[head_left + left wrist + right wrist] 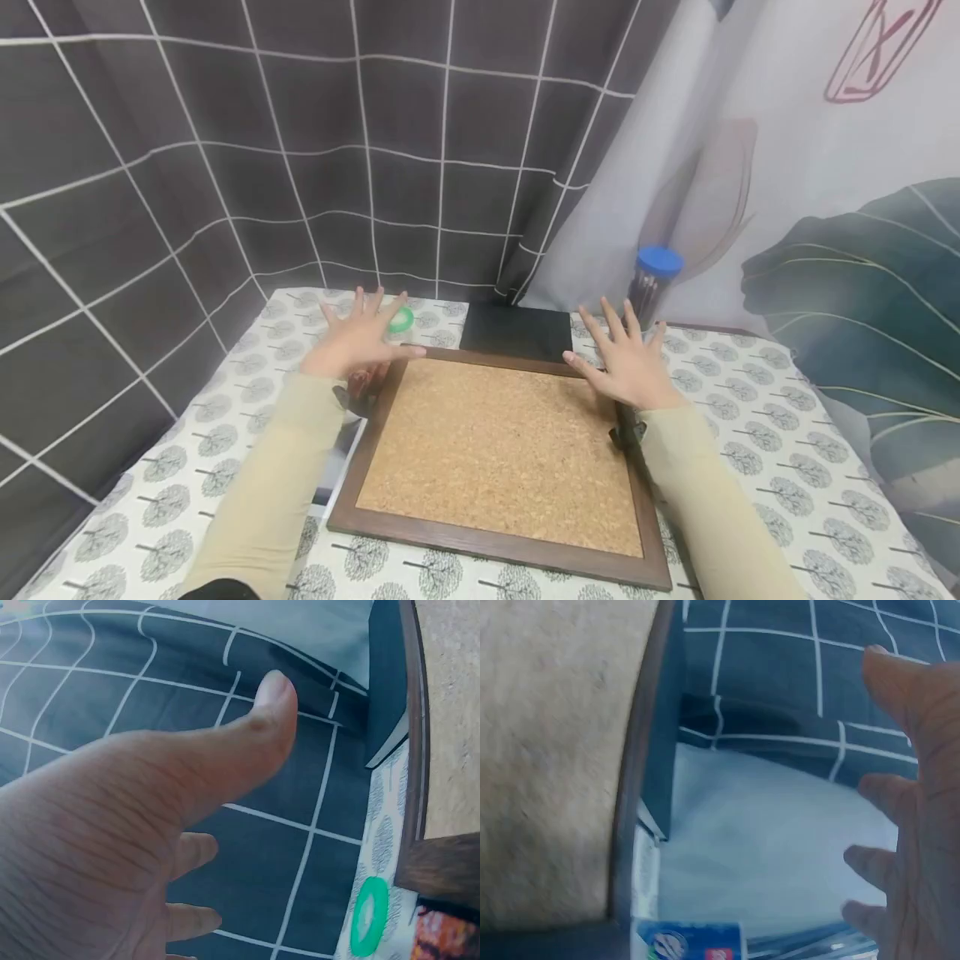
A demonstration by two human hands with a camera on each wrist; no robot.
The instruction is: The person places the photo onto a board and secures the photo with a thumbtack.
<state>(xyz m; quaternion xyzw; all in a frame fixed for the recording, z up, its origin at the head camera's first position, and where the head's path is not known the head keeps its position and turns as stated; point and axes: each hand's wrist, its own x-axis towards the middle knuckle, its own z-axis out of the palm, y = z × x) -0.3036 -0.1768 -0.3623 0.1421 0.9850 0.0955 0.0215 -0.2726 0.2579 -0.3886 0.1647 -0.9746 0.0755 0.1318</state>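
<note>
The left hand [356,337] is holding its fingers apart near the board [502,450], which is lying on the table [787,417], long axis running left to right, right end slanting nearer. The right hand [630,365] is holding its fingers apart by the far right corner.

Around the centre of one framed cork board [502,458], one left hand [354,340] is counted at ten o'clock and one right hand [628,367] at two, five digits [592,327] being seen on each. Two pale sleeves [258,475] are found at nine and three o'clock. One black box [517,329] is placed at twelve, one green lid [401,320] at eleven, and one blue-lidded jar [654,282] at one. One tree-print tablecloth [780,467] is counted.
</note>
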